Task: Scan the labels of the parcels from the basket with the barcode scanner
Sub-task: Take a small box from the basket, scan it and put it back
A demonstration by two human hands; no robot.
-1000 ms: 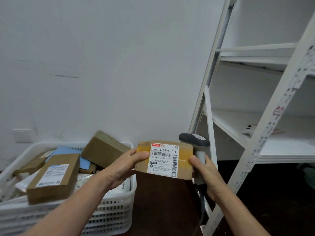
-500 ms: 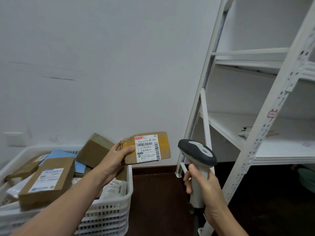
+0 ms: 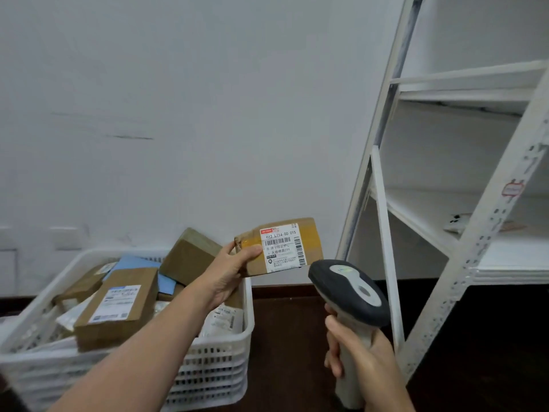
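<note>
My left hand [image 3: 230,273] holds a small brown cardboard parcel [image 3: 310,239] by its left end, above the basket's right corner. Its white barcode label [image 3: 282,247] faces me. My right hand [image 3: 361,356] grips the handle of a grey and black barcode scanner [image 3: 349,288]. The scanner's head sits just below and right of the parcel, apart from it. The white plastic basket [image 3: 208,364] at lower left holds several more parcels, among them a brown box with a label [image 3: 118,304].
A white metal shelving rack [image 3: 463,233] stands at the right, with a small item lying on its lower shelf [image 3: 457,224]. A white wall rises behind. The floor [image 3: 285,337] between basket and rack is dark.
My right hand let go of the parcel and pulled back with the scanner, now held lower right. My left hand alone carried the parcel up and left.
</note>
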